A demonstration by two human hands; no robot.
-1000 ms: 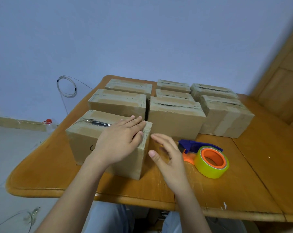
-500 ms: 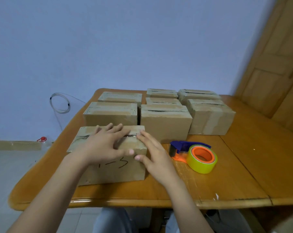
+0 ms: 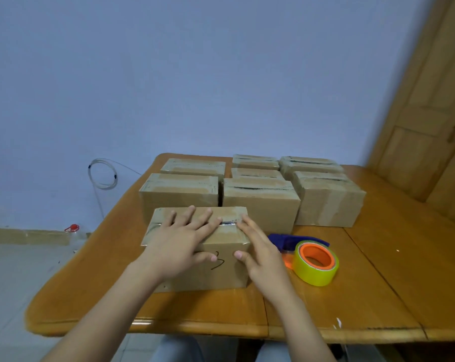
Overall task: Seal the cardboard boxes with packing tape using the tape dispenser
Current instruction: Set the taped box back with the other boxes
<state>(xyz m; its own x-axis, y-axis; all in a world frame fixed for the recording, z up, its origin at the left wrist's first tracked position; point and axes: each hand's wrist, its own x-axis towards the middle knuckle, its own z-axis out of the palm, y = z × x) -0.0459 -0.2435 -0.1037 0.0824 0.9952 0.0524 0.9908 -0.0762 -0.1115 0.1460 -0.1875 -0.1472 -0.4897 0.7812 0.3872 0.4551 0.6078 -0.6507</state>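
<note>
The front box (image 3: 216,275) stands near the counter (image 3: 378,283) edge; left hand (image 3: 179,246) and right hand (image 3: 263,254) press its flaps flat, fingers (image 3: 188,218) straight, grasping nothing; next, I judge, the right hand must take the tape dispenser (image 3: 303,257) just beside.

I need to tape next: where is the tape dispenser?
In the head view, the tape dispenser lies on the table right of the front box, close beside the right hand.
</note>
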